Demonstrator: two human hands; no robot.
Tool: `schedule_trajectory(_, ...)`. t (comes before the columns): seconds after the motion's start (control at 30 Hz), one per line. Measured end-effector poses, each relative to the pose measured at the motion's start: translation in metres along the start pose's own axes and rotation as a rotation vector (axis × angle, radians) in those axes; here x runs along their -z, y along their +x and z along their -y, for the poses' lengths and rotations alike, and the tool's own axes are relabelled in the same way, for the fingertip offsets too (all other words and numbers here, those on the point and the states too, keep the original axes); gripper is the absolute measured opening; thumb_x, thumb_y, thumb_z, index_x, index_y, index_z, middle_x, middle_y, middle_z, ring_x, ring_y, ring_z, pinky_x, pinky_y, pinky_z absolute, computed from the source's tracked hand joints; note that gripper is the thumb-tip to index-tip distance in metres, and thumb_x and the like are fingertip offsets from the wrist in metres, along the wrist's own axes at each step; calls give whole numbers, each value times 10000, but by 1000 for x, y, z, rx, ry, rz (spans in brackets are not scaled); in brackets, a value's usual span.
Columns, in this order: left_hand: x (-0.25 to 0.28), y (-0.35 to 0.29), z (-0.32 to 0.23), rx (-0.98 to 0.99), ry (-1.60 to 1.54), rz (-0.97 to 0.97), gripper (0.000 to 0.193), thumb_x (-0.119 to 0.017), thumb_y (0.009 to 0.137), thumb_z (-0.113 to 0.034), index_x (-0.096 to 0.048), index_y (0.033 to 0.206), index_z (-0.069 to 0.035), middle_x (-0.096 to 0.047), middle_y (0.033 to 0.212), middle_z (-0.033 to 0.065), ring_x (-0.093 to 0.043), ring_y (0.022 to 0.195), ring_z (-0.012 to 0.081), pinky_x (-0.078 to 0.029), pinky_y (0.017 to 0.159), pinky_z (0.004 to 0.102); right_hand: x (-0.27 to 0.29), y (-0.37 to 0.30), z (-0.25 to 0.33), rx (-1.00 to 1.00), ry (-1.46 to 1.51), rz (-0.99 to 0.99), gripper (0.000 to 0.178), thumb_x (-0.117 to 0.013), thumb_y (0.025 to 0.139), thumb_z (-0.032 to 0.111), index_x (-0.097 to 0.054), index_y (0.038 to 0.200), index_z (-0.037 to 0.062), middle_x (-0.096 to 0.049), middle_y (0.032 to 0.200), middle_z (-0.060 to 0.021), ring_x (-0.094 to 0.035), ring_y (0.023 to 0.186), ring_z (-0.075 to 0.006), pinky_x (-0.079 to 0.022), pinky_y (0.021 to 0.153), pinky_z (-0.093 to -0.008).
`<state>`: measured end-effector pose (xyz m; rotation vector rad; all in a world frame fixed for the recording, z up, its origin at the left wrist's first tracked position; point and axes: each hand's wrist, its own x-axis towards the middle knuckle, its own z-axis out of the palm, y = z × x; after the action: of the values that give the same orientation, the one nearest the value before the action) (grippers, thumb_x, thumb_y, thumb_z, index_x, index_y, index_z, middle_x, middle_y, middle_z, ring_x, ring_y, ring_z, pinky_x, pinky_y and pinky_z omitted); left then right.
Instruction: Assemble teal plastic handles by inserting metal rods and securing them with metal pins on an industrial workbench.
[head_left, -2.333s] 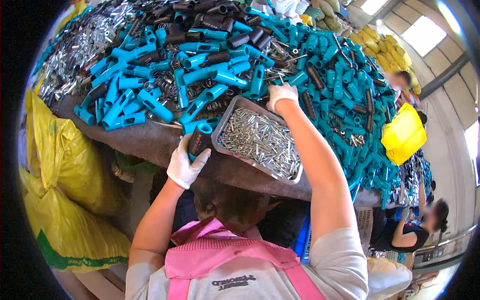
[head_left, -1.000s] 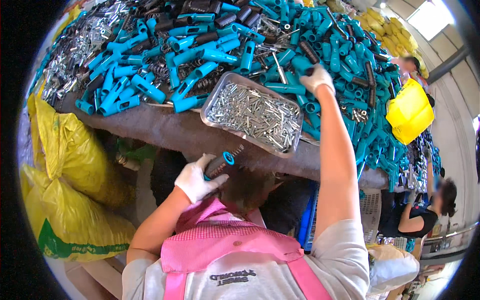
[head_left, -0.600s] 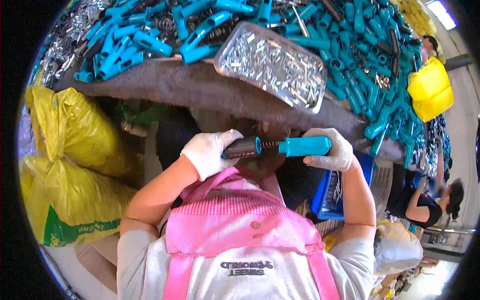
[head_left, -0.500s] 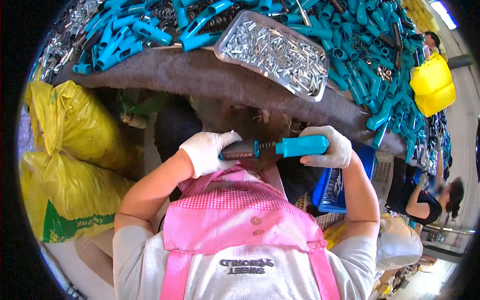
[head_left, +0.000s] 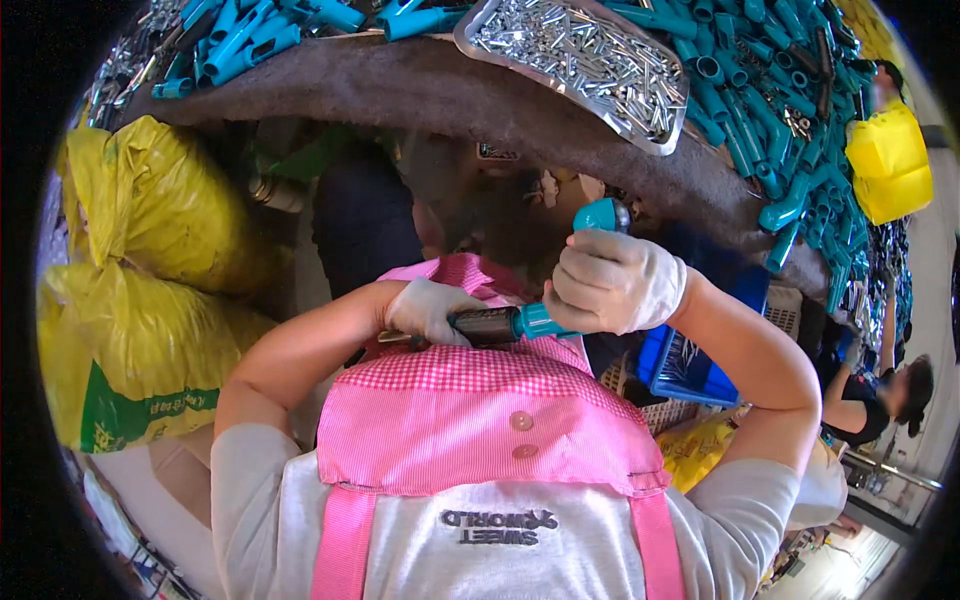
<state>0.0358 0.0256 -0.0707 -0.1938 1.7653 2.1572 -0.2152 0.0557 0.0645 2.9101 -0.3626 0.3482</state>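
Both my hands wear white gloves and meet in front of the pink apron. My left hand [head_left: 432, 312] is closed round a dark grey cylinder [head_left: 486, 326], and a thin metal piece sticks out beside its fingers. A teal plastic handle [head_left: 540, 321] meets the cylinder's right end, with no gap visible there. My right hand [head_left: 622, 284] forms a fist round teal plastic. Above that fist shows a rounded teal end [head_left: 596, 216] with a dark, shiny cap. The fingers hide how the teal parts connect.
On the brown-covered bench edge [head_left: 400, 85] stands a clear tray [head_left: 668, 148] of small metal pins. Teal plastic parts [head_left: 740, 120] are heaped behind it. Yellow sacks [head_left: 150, 220] stand left, a blue crate [head_left: 705, 375] right. Another person [head_left: 865, 400] works at far right.
The dark cylinder and teal handle have come together, and the spring between them no longer shows. My right hand has turned into an upright fist; my left has moved slightly down.
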Motion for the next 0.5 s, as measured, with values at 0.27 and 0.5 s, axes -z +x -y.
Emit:
schedule_trajectory(0.27, -18, -28, -65, 122, 1288, -913, 412, -665, 719, -254, -530, 1084, -121, -617, 810, 96, -631, 683, 272, -501, 586, 396, -25, -18, 47, -1424, 2100, -26, 178, -664, 652, 69, -613, 821, 52, -601, 731, -46, -558, 666, -130, -450, 631, -271)
schedule_trajectory(0.5, -10, -13, -50, 162, 253, -288, 487, -707, 730, -272, -555, 1154, -88, -648, 974, 104, -615, 871, 209, -477, 826, 335, 7, -14, 12, -330, 146, 164, 207, -588, 643, 224, -576, 821, 119, -551, 804, -13, -542, 794, -197, -476, 763, -351)
